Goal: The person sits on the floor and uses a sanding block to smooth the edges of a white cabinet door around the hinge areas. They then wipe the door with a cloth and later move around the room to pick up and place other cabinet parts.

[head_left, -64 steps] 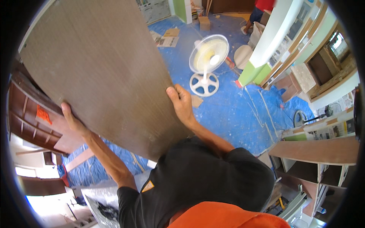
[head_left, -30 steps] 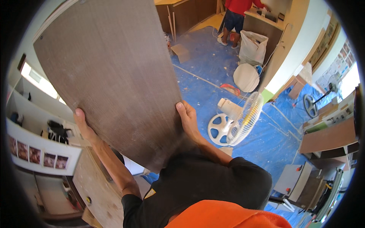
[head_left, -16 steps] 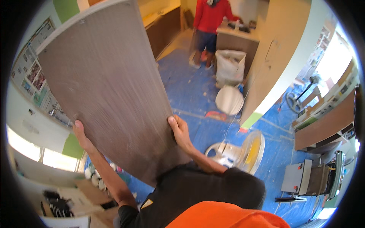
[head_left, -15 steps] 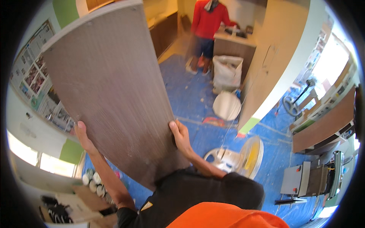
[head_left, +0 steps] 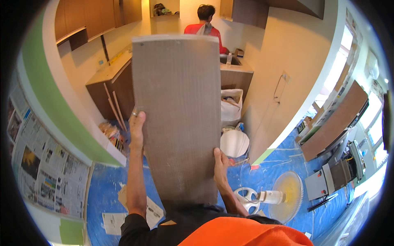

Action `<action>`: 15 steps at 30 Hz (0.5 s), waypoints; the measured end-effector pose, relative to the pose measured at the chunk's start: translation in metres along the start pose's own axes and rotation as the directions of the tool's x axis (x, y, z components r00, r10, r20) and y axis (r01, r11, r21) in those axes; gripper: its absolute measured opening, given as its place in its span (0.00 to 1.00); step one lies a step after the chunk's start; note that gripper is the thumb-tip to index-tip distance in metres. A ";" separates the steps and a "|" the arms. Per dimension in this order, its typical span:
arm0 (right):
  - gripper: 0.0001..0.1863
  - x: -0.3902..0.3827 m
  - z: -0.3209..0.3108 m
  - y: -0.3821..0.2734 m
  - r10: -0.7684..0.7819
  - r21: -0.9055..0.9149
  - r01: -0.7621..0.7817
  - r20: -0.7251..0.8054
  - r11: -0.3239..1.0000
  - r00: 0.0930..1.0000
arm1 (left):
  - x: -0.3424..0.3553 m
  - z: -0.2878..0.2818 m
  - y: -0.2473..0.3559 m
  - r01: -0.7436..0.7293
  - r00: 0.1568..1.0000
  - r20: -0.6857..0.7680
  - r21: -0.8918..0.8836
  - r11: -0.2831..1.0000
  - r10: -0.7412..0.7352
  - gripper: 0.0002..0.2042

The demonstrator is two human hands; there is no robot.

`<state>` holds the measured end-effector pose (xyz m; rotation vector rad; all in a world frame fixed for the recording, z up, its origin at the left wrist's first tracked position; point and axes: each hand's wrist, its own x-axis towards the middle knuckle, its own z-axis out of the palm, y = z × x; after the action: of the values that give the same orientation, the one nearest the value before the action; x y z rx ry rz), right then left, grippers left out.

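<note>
A long grey-brown wood-grain panel (head_left: 178, 110) stands up in front of me, its lower end close against my body. My left hand (head_left: 137, 125) is closed around its left edge, thumb on the near face, with a ring on one finger. Lower down, my right hand (head_left: 221, 166) grips the right edge, its thumb also on the near face. The fingers behind the panel are mostly hidden. A pale strip runs along the panel's top edge.
Ahead, a person in red (head_left: 205, 28) faces a counter with a sink (head_left: 232, 60). A white sack (head_left: 232, 107) and a round white lid (head_left: 234, 143) lie beyond the panel. A standing fan (head_left: 286, 197) is at my right, a wall corner (head_left: 262, 153) beyond it. Newspaper covers the left wall (head_left: 41, 164).
The panel has swung from tilted left to nearly upright and centred. My view has turned left toward the kitchen. Both hands keep hold, and the person in red now faces away.
</note>
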<state>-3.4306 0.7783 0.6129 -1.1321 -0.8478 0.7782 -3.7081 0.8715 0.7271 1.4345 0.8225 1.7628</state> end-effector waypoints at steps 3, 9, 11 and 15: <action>0.27 0.039 0.024 0.018 0.000 -0.155 -0.004 -0.022 0.988 1.000 | 0.066 -0.004 -0.053 0.139 0.982 0.134 -0.054 0.989 -0.130 0.24; 0.31 0.137 0.045 0.093 0.083 -0.294 -0.136 -0.185 0.946 0.979 | 0.151 0.029 -0.185 0.263 0.952 0.244 -0.327 0.908 -0.188 0.20; 0.33 0.167 0.043 0.118 0.089 -0.339 -0.163 -0.224 0.927 0.971 | 0.165 0.036 -0.233 0.324 0.938 0.245 -0.356 0.877 -0.247 0.22; 0.35 0.221 0.034 0.164 0.134 -0.555 -0.263 -0.261 0.789 0.956 | 0.184 0.040 -0.320 0.501 0.862 0.218 -0.230 0.834 -0.458 0.26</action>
<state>-3.3727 1.0249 0.4995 -1.8518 -0.8176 0.5592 -3.6517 1.2017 0.5670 1.0438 0.7375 1.3012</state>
